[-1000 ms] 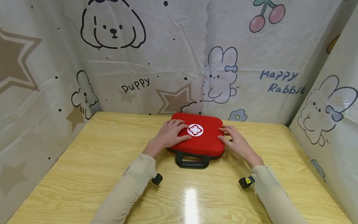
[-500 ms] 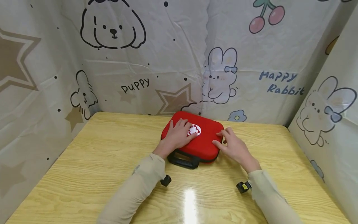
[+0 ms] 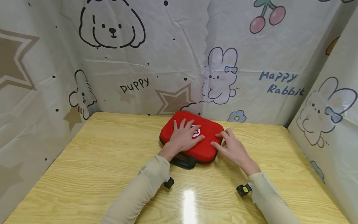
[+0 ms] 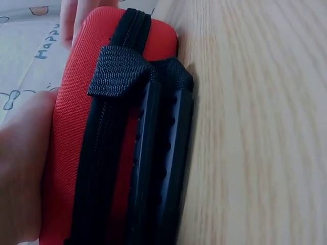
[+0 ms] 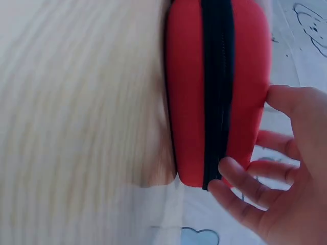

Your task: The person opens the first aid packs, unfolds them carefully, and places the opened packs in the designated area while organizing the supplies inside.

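Observation:
A red first-aid case (image 3: 205, 123) with a white emblem (image 3: 197, 132) lies flat and turned at an angle on the wooden table. My left hand (image 3: 184, 138) rests on its lid with fingers spread, partly covering the emblem. The black carry handle (image 3: 183, 162) points toward the front, partly behind my left wrist. At the right end is my right hand (image 3: 235, 148), thumb on the lid's edge and fingers bent around the corner. In the right wrist view, two fingertips reach the black zipper (image 5: 217, 71), which looks closed along this side.
The wooden table (image 3: 98, 155) extends around the case, which sits near its back edge. A printed curtain (image 3: 167, 56) encloses the back and sides. A small black camera (image 3: 169, 182) hangs at my left wrist, another camera (image 3: 242, 189) at my right.
The case has turned clockwise, its handle swinging to the left. My left hand has slid rightward across the lid; my right hand has shifted slightly toward the front at the right corner.

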`<state>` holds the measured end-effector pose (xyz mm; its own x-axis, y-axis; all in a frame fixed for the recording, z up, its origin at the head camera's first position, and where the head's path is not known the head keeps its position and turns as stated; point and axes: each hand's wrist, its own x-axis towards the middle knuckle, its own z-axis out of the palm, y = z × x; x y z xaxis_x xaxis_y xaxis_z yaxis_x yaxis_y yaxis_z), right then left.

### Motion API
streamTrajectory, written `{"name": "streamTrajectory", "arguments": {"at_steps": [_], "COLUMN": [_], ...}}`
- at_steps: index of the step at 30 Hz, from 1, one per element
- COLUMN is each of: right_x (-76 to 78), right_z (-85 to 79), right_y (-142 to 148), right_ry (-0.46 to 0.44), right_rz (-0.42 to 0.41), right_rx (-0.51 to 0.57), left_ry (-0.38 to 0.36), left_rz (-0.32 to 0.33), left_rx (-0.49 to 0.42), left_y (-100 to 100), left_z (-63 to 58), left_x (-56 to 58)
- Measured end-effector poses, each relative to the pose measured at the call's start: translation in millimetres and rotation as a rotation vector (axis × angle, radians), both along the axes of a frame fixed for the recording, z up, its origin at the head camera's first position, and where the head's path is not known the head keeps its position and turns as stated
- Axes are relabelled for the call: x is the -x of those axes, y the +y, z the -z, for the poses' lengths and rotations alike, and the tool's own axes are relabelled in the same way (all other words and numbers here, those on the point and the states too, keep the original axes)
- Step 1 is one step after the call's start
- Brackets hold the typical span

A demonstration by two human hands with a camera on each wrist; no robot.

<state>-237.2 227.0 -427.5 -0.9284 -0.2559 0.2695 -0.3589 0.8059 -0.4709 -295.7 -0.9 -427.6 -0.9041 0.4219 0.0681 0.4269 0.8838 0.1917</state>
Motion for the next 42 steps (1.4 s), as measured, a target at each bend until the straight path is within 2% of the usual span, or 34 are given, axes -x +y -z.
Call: {"name": "streamTrajectory", "arguments": {"at_steps": [6,10,14,17,22,28,34,42], "right_x": [12.5,24.4,37.6,46.6,54.6,57.8,60.3,62.4], "right_z": [-0.8,1.4,6.3,11.4,16.2,18.9,22.9,28.6], "right_y": [22.6,38.5,51.7,59.1,62.7,63.2,63.0,57.7], "right_ry": [0.076,0.099,0.025,-0.026,-0.086,-0.173,-0.179,-0.163], "right_rz": [-0.094,-0.085,-0.053,-0.053,-0.106,-0.138,-0.144,-0.037], "right_rx": [0.109,0.148,0.182,0.163,0.107,0.136,0.136,0.107], "left_ry": [0.007,0.008,0.016,0.022,0.026,0.034,0.007,-0.004], "left_rz": [0.026,0.046,0.076,0.109,0.163,0.202,0.238,0.259], "left_rx": [-0.001,-0.002,0.011,0.015,0.006,0.005,-0.009,-0.011], "left_y": [-3.7,-4.0,-5.5,-7.2,-11.4,-16.2,-19.5,-21.5], "left_z": [-1.1,0.5,2.7,3.8,3.7,3.2,1.5,1.6], "left_x": [3.4,4.9,7.6,10.8,13.7,15.7,17.2,17.9]}}
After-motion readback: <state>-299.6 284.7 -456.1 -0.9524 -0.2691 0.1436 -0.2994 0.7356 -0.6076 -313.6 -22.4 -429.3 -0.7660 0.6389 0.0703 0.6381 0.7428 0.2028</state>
